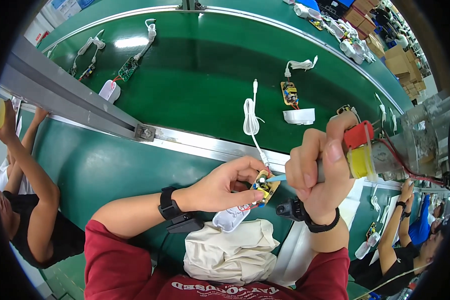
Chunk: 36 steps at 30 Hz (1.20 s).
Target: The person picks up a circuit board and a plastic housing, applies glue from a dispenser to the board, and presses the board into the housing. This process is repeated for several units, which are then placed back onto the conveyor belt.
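My left hand [220, 187] pinches a small circuit board [266, 189] with yellow and black parts between thumb and fingers. From the board's far end a coiled white cable [250, 117] runs away over the metal rail. Thin red wires join its near end to a white plastic housing [231, 220] lying below. My right hand [317, 160] is closed round a thick grey tube-like tool [385, 156] with a red switch [359, 134] and yellow tape. The tool's pale blue tip [276, 178] points at the board's upper part and seems to touch it.
A cream cloth [230, 252] lies in front of me, beside a black device [185, 223]. Beyond the metal rail [200, 145], a green belt carries more boards [289, 93] with cables and housings. A grey post [70, 85] rises at left. Other people work on both sides.
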Motion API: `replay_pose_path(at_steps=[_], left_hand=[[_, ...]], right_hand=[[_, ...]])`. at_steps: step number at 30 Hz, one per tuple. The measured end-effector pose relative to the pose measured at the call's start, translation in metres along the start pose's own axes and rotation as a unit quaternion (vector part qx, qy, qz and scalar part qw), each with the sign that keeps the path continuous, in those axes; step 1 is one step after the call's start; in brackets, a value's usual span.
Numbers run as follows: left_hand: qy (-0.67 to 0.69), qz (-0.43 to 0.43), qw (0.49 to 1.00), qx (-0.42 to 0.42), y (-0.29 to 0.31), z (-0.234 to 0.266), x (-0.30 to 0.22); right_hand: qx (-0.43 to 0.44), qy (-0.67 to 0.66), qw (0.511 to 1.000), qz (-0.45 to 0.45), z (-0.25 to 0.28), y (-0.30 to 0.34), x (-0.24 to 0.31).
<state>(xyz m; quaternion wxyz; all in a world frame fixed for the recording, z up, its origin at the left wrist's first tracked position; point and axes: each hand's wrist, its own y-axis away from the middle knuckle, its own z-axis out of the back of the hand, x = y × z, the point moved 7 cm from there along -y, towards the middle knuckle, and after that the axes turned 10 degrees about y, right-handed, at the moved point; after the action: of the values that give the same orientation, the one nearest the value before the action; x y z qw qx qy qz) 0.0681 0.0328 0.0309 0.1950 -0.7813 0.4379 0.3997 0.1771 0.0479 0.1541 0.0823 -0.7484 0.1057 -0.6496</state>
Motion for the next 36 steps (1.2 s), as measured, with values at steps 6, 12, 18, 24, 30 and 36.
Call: replay_pose_path(at_steps=[6, 12, 18, 24, 30, 36], left_hand=[[0.001, 0.005, 1.000, 0.001, 0.001, 0.002, 0.003], [0.003, -0.003, 1.000, 0.011, -0.001, 0.005, 0.005], [-0.009, -0.009, 1.000, 0.007, -0.001, 0.007, 0.006], [-0.010, -0.007, 1.000, 0.011, 0.000, 0.009, 0.007], [-0.005, 0.015, 1.000, 0.017, 0.002, 0.011, 0.007], [-0.001, 0.029, 0.999, 0.024, 0.003, 0.011, 0.009]], right_hand=[[-0.043, -0.062, 0.997, -0.018, 0.002, 0.002, -0.003], [-0.045, -0.058, 0.997, -0.026, 0.006, 0.001, -0.006], [0.020, 0.005, 1.000, -0.011, 0.002, -0.001, -0.006], [0.025, 0.015, 0.999, -0.013, 0.002, -0.001, -0.008], [0.018, 0.002, 1.000, -0.006, 0.004, -0.004, -0.009], [0.026, -0.003, 1.000, 0.004, 0.004, -0.005, -0.009]])
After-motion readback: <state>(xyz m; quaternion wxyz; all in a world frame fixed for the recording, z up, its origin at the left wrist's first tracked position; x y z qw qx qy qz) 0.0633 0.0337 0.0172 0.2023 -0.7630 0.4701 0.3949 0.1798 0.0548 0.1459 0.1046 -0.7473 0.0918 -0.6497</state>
